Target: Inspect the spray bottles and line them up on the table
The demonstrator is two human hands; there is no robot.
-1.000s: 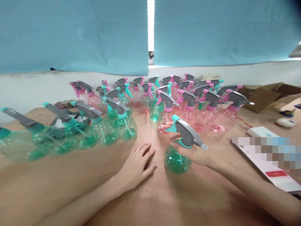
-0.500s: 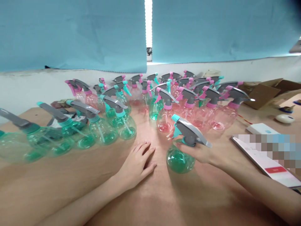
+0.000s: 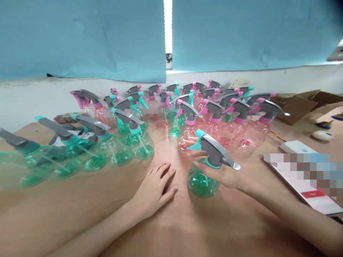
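Note:
A green spray bottle (image 3: 203,184) with a grey head and a turquoise trigger stands upright on the table, right of centre. My right hand (image 3: 225,175) is around its neck, with the thumb on the near side and the fingers reaching behind the trigger. My left hand (image 3: 154,189) lies flat on the wooden table (image 3: 171,232), fingers spread and holding nothing, to the left of that bottle. Several green spray bottles (image 3: 140,146) stand in a row at the left. Behind my right hand, several pink spray bottles (image 3: 214,123) are packed close together.
At the right lie a phone or tablet (image 3: 302,184), partly blurred out, a white box (image 3: 296,147) and a white mouse-like object (image 3: 322,135). An open cardboard box (image 3: 297,109) sits at the back right. Blue sheets (image 3: 83,39) hang along the wall.
The fingers of my right hand have straightened out farther behind the trigger. The bottle and my left hand keep almost the same places; the view has shifted slightly.

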